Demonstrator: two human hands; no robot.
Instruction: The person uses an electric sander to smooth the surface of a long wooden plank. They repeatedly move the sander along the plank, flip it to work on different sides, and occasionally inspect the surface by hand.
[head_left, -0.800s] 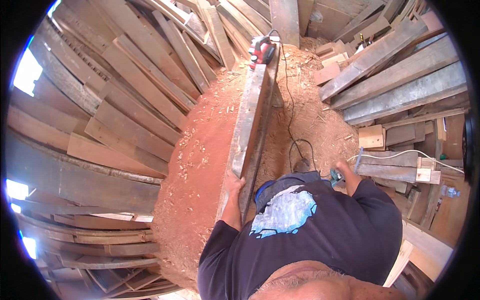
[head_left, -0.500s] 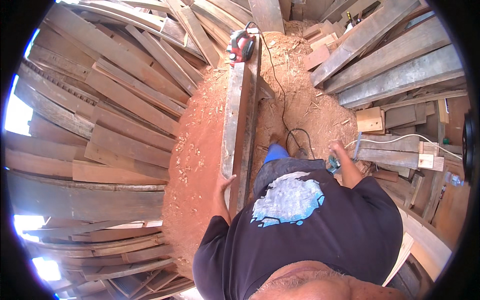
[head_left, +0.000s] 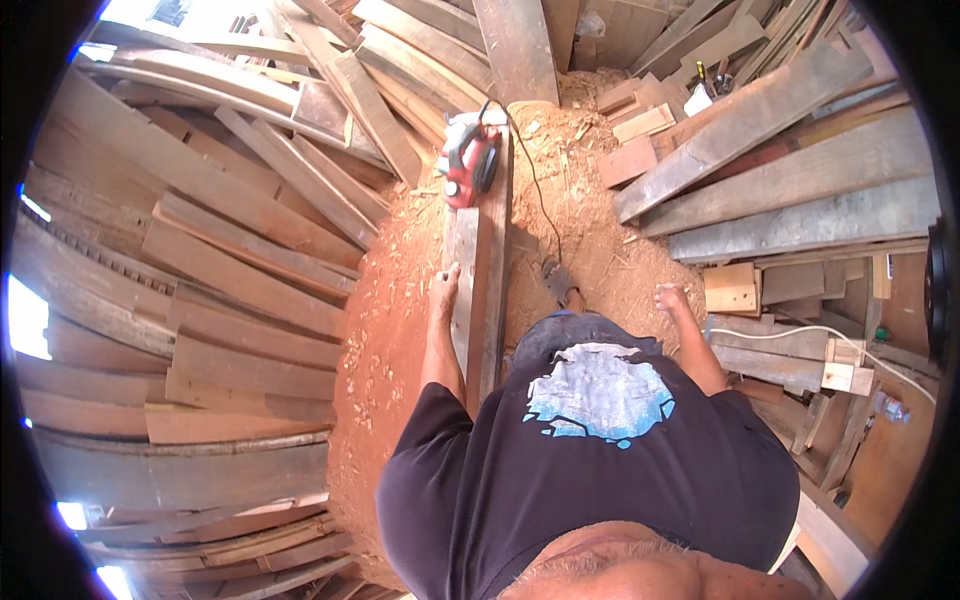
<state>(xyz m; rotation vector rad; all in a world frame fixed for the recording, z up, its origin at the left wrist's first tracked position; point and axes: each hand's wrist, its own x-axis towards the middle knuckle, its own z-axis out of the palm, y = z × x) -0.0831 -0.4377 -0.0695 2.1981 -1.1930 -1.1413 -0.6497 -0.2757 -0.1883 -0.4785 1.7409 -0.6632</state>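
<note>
Resting at the left edge of one timber beam [head_left: 464, 295] are the fingers of the left hand [head_left: 443, 288]; whether they pinch it, I cannot tell. The beam runs ahead of them, with one darker plank [head_left: 494, 300] just to their right. Farther right, well apart, the right hand [head_left: 672, 297] has its fingers loosely curled (nothing shows in them from where I stand). Between the hands is one foot [head_left: 557, 281], and one black cord [head_left: 535, 185] comes down near it: a careless step could snag that cord, I'd say, and drag the tool down. Straight ahead of the left fingers, one red power planer [head_left: 460, 172] stands by the beam's far end; with no hand on it, a jolt might topple it. Beyond lie boards [head_left: 515, 50], too many to count.
</note>
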